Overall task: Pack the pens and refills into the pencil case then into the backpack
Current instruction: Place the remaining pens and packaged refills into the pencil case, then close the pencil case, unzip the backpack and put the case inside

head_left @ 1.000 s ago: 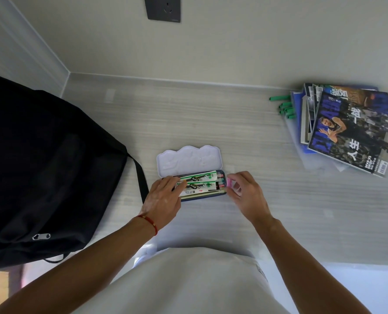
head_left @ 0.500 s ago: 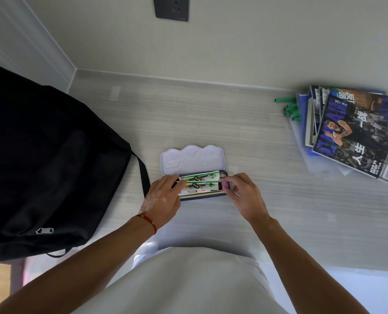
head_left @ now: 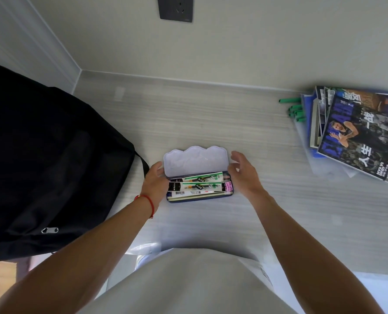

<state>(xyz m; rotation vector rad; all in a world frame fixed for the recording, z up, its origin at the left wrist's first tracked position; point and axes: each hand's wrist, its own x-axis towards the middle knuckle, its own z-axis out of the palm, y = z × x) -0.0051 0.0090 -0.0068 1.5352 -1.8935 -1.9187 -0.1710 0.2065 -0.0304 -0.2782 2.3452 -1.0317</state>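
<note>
With refill packs (head_left: pixel 197 185) loaded, the pencil case lid (head_left: pixel 195 160) is flanked mid-frame by the relaxed, empty left hand (head_left: pixel 155 180) and right hand (head_left: pixel 244 174); closing is judged next.

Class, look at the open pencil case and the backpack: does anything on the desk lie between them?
Nothing visible does. The pencil case sits just right of the backpack, with only the left hand at the case's left end and bare desk between.

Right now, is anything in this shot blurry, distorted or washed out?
Head view: wide-angle bending curves the wall edges; the right hand shows slight motion blur; the black backpack is too dark for detail; soft, even light, no glare.
</note>
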